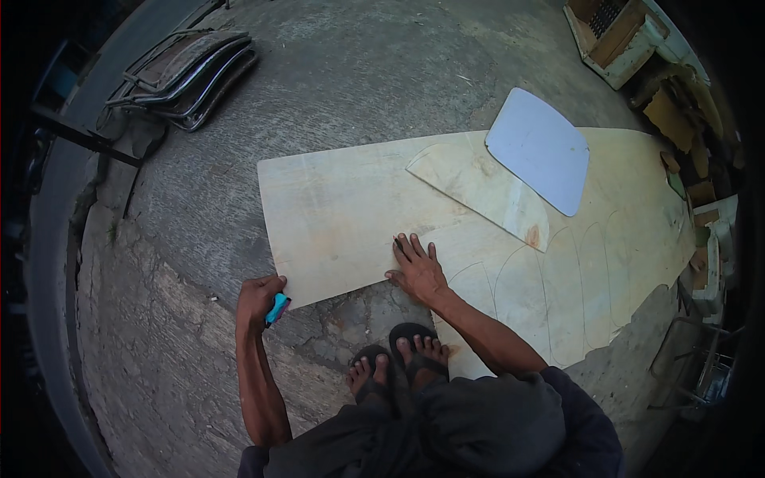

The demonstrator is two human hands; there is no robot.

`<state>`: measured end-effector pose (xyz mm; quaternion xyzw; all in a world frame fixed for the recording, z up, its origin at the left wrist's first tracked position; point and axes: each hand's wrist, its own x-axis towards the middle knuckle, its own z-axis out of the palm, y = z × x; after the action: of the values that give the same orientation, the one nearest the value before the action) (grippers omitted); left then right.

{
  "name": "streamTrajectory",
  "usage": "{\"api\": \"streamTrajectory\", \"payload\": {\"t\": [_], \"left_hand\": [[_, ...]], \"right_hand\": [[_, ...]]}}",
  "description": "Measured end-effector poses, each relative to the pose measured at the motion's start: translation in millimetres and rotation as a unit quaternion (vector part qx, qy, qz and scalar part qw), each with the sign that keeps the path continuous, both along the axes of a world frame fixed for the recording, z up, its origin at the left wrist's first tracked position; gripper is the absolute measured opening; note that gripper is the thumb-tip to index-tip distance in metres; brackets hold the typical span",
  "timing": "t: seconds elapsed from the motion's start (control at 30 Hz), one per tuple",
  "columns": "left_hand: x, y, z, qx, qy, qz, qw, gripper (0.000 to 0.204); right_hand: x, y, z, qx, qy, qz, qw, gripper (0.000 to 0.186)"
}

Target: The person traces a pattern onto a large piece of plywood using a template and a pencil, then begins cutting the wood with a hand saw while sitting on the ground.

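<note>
A large pale plywood sheet (335,215) lies flat on the ground before me, with several curved pencil lines drawn on its right part. At its near left corner my left hand (260,301) is closed around a small turquoise object with a dark end (276,309), whose kind I cannot make out. My right hand (418,275) rests on the sheet near the notched front edge, fingers spread. A small dark thing by its index finger is too small to name. Farther right, a pale cut panel (482,195) lies on the sheet, partly under a white rounded panel (538,151).
Folded metal-framed chairs (187,76) are stacked at the far left. Wooden box-like furniture (617,40) and scrap pieces (673,119) line the right side. My sandalled feet (414,354) stand at the sheet's near edge. A metal frame (709,366) is at the lower right.
</note>
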<state>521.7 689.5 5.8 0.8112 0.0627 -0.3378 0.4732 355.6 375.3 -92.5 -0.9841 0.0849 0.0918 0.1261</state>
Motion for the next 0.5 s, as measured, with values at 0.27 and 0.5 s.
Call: {"api": "streamTrajectory", "payload": {"t": [0.27, 0.5], "left_hand": [[-12, -9, 25, -0.015, -0.021, -0.003, 1.0, 0.033], [-8, 3, 17, -0.029, -0.051, 0.024, 0.998, 0.031]], "right_hand": [[-1, -6, 1, 0.017, -0.002, -0.001, 1.0, 0.075], [17, -5, 20, 0.06, 0.035, -0.021, 0.997, 0.077]]}}
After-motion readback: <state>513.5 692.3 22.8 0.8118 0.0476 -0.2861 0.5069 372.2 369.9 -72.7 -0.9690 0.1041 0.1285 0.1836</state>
